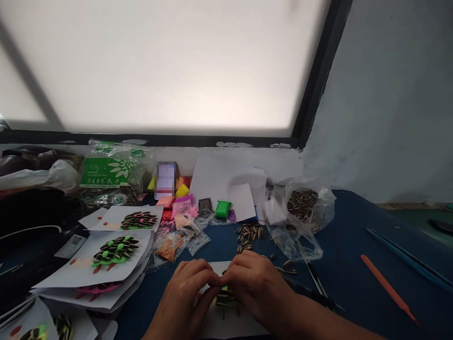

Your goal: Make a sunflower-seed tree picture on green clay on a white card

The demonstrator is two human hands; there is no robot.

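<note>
My left hand (186, 293) and my right hand (260, 285) meet fingertip to fingertip above a white card (208, 326). Both are closed in a pinch, and whatever sits between the fingertips is too small and hidden to name. Under the fingers, partly covered, is a green clay shape with striped sunflower seeds (225, 298) stuck in it. Just beyond my right hand lies a loose pile of sunflower seeds (250, 231), with a few strays nearer the wrist.
Finished-looking seed-and-clay cards (136, 269) are stacked at left. Behind stand a green seed bag (102, 172), colourful clay packets (182, 208), a green clay packet (222, 208) and white paper (212, 179). Rightward are a plastic bag of seeds (302, 203), an orange tool (387, 285) and blue tweezers (406, 257).
</note>
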